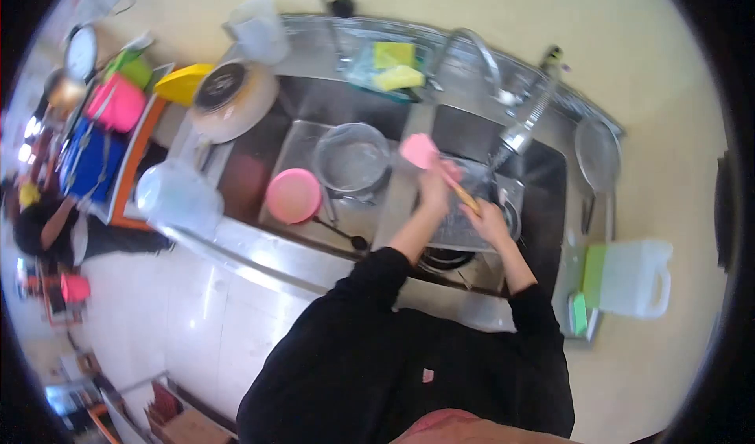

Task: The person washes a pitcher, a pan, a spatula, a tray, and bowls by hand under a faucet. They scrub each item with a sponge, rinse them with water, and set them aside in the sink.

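Over the right sink basin, a pink spatula (419, 151) with a wooden handle slants between my hands. My right hand (491, 224) is closed around the lower part of the handle. Near the pink head, my left hand (434, 189) is closed on the spatula; its fingertips are blurred and partly hidden. Just right of my hands, a spray faucet (517, 139) points down into the basin. Beneath them lies a clear tray or container (464, 228), with a dark round pan (445, 260) at the basin's near side.
The left basin holds a clear round bowl (351, 158), a pink bowl (294, 196) and a black ladle (359, 243). Sponges (395, 55) lie behind the divider. A strainer (598, 154) and a jug of green liquid (627, 279) stand right. Another person (59, 228) is at far left.
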Demonstrator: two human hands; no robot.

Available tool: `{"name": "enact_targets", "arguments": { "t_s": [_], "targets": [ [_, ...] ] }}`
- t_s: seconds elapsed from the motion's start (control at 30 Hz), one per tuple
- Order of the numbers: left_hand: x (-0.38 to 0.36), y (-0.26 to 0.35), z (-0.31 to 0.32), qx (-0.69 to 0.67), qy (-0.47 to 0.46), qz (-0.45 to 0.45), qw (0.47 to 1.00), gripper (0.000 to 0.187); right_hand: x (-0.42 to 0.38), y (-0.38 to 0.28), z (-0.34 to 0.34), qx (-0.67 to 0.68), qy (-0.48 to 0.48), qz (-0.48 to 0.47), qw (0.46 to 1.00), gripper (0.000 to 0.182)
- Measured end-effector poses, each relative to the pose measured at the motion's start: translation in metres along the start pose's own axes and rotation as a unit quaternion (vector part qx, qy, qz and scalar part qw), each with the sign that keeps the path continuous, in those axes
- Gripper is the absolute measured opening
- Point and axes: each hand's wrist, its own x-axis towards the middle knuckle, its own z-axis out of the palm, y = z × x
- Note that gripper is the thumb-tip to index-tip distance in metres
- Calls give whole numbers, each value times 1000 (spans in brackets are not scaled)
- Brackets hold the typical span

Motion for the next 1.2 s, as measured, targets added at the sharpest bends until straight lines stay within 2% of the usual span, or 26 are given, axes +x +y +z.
{"name": "enact_targets", "arguments": {
  "t_s": [0.03, 0.07, 0.1, 0.13, 0.17, 0.23, 0.33, 0.37, 0.47, 0.5, 0.53, 0.6, 0.67, 0.73, 0.77, 0.87, 0.9, 0.97, 1.0, 1.03, 1.13, 1.17, 1.2],
  "targets": [
    [-8, -5, 6, 18, -7, 7, 1000, 47, -4, -3, -2, 26, 8, 2, 1000, 39],
    [-14, -4, 14, -19, -4, -46, 999, 46, -7, 15, 6, 9, 17, -4, 1000, 37],
    [-13, -10, 16, -31, 4, -57, 998, 45, -12, 22, 3, 61, -4, -10, 998, 36],
    [-7, -10, 15, -43, 8, -71, 997, 45, -17, 30, 1, 104, -62, 31, 992, 34],
    [-1, -4, 9, -58, -4, -47, 997, 43, -23, 42, 1, 82, -97, 38, 991, 34],
    [10, 8, 7, -90, -37, -10, 995, 40, -31, 36, 0, 50, -71, 63, 994, 37],
    [-14, 16, 19, -69, 18, 46, 996, 35, -23, 19, 12, 17, -8, 52, 998, 39],
    [-30, 16, 15, -1, -16, 31, 999, 31, -18, 8, 19, 80, 37, -8, 996, 45],
    [-55, 17, 9, 79, -24, 36, 996, 29, -12, -16, 22, 265, -103, 118, 951, 48],
    [-52, 17, -1, 98, -37, 31, 994, 28, 0, 25, 59, 224, 22, -25, 974, 52],
    [-55, 17, -4, 137, -37, 15, 990, 28, 9, 31, 55, 345, -11, 28, 938, 51],
    [-67, 13, -9, 214, -34, -19, 976, 28, 38, 28, 47, 562, -77, 136, 812, 49],
    [-70, -16, -25, 356, -60, 11, 933, 31, 50, -44, -1, 661, -60, 108, 740, 40],
    [-72, -28, -35, 503, -114, 68, 854, 35, 91, -14, 6, 667, -25, 87, 739, 35],
    [-76, -18, -33, 522, -129, 52, 842, 38, 110, 23, 21, 694, 21, 109, 711, 34],
    [-97, 64, -18, 497, -223, -151, 825, 39, 122, 42, 29, 717, 84, 147, 676, 32],
    [-85, 46, -48, 578, -270, -48, 769, 36, 123, 52, 31, 734, 94, 140, 658, 31],
    [-109, 98, -45, 591, -239, -155, 754, 34, 118, 69, 32, 780, -20, 111, 615, 29],
    [-112, 106, -58, 615, -237, -79, 748, 34, 117, 73, 34, 799, -75, 98, 589, 28],
    [-114, 115, -68, 634, -234, -1, 737, 34, 119, 62, 45, 757, 14, 188, 626, 26],
    [-122, 160, -82, 661, -195, 4, 725, 35, 117, 28, 59, 759, 75, 289, 578, 22],
    [-125, 183, -82, 678, -191, 4, 710, 36, 112, 9, 59, 732, 114, 315, 593, 25],
    [-130, 210, -77, 672, -164, -2, 723, 36, 108, 14, 60, 691, 83, 304, 650, 26]
  ]
}}
